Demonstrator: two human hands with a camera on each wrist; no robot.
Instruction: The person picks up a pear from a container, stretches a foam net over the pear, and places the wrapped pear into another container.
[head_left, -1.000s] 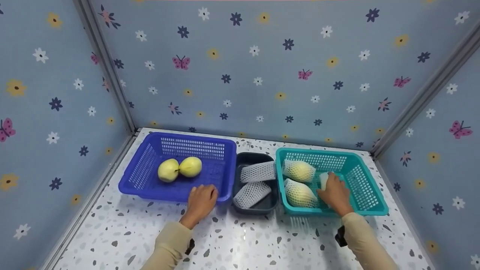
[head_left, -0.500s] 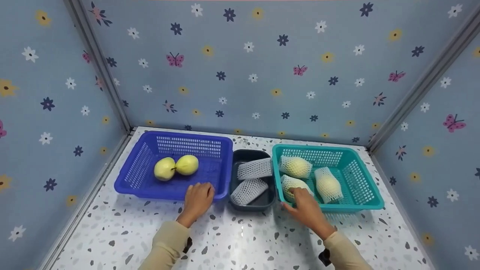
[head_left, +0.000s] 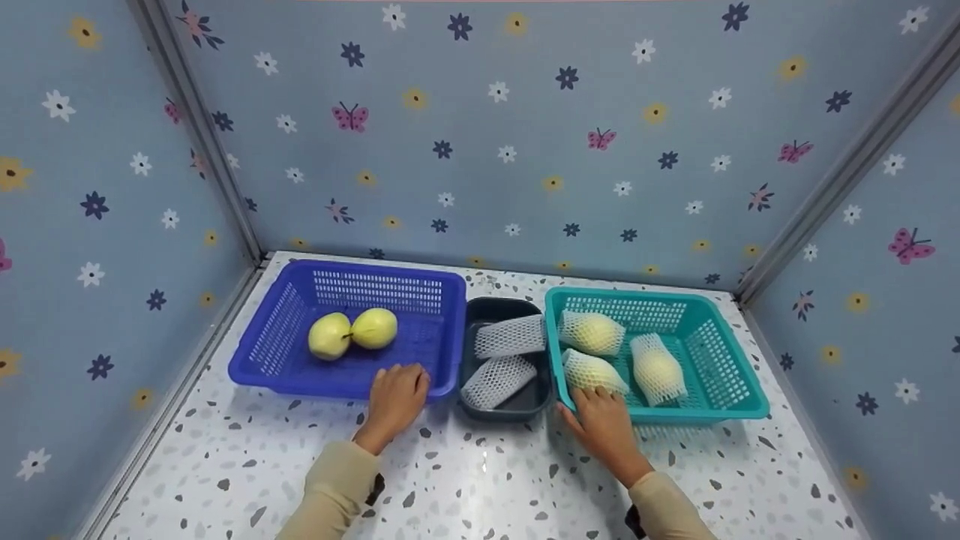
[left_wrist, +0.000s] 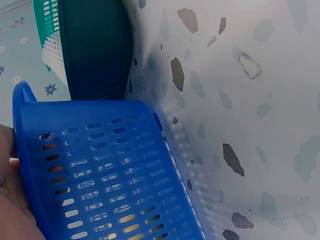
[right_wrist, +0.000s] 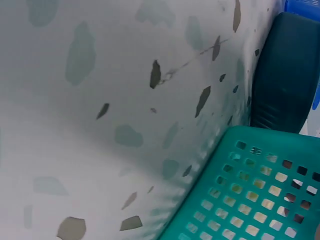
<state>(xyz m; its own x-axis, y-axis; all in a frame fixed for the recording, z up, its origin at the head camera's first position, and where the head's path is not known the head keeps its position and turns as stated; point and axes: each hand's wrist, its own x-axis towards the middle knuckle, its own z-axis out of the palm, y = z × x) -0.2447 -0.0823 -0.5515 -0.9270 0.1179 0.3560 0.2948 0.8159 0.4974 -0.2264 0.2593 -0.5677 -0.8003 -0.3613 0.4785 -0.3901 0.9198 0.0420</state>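
Note:
My left hand (head_left: 397,394) grips the front rim of the blue basket (head_left: 315,388), its fingers hooked over the edge. Inside that basket lie two bare yellow-green pears (head_left: 330,337), stems together. On the right, my right hand (head_left: 604,424) holds the front rim of the teal basket (head_left: 705,413) near its left corner, fingertips inside, thumb outside. Three pears in white foam net sleeves (head_left: 658,371) lie in it, the nearest one (head_left: 592,371) right by my fingertips. Through the holes of the teal wall (right_wrist: 245,200), finger patches show in the right wrist view.
Between the baskets stands a dark grey tray (head_left: 534,394) with two flat foam net sleeves (head_left: 510,337). All three stand in a row on a white speckled table (head_left: 480,480). Flower-patterned panels (head_left: 480,135) enclose the back and both sides.
My right hand has let go of the rightmost sleeved pear, leaving it in the teal basket, and moved left and toward me onto the front rim. My left hand stays on the blue rim.

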